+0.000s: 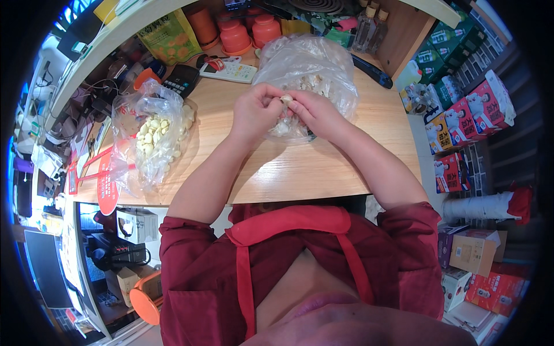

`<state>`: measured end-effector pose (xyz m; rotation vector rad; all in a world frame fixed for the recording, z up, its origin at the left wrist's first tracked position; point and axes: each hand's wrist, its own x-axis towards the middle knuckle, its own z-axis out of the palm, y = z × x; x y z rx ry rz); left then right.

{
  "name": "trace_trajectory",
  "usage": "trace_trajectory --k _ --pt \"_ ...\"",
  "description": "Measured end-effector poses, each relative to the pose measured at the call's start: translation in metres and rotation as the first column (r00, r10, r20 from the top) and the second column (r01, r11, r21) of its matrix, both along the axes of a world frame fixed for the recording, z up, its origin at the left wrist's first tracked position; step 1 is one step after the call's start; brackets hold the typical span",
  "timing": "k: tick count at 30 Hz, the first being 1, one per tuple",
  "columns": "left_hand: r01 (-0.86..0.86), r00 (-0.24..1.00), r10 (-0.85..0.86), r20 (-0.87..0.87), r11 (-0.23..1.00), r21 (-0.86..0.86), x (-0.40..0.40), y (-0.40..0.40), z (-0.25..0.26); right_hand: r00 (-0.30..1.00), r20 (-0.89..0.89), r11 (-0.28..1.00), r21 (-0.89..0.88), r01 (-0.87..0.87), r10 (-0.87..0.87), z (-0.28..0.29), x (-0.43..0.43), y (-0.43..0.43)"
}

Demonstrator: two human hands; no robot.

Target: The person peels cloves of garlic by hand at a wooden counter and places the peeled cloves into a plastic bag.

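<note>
Both of my hands meet over the near edge of a clear plastic bag (305, 56) that holds garlic skins and unpeeled garlic. Between the fingertips of my right hand (314, 108) is a garlic clove (286, 99), pale with some skin on it. My left hand (259, 104) touches the same clove from the other side, its fingers curled. Further left on the wooden desk lies an open clear plastic bag (166, 97) with many peeled garlic cloves (152, 132) in it. The undersides of my fingers are hidden.
Behind the hands lie a white remote control (229, 70), a black calculator (181, 81) and a dark long-handled object (372, 71). Orange-red pots (236, 36) and glass bottles (365, 28) stand at the back. A red paddle-shaped fan (108, 186) overhangs the desk's front left edge.
</note>
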<state>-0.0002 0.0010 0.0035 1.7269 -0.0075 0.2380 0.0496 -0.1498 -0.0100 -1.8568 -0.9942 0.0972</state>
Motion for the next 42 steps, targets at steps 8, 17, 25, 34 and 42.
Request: trace_trajectory --k 8,17,25,34,42 --pt "0.054 0.998 -0.058 -0.029 0.992 -0.118 0.0 -0.001 0.001 0.998 -0.014 0.998 0.013 0.063 -0.063 0.001 -0.001 -0.002" --pt "0.071 0.997 -0.072 -0.005 0.99 -0.119 0.004 0.002 -0.007 0.998 -0.047 0.999 -0.012 0.041 -0.041 0.0 0.0 -0.001" --pt "0.049 0.999 -0.049 0.005 0.991 -0.123 0.005 0.0 -0.01 0.998 0.028 0.998 0.007 0.056 -0.056 -0.003 -0.001 0.002" --pt "0.074 0.997 -0.074 0.008 0.987 -0.142 0.005 0.001 -0.009 0.997 -0.053 0.998 0.018 0.06 -0.059 0.0 -0.002 0.0" --pt "0.105 0.991 -0.115 -0.062 0.984 -0.141 0.003 0.002 -0.003 0.982 -0.19 0.999 -0.031 -0.015 0.008 -0.001 0.004 -0.004"
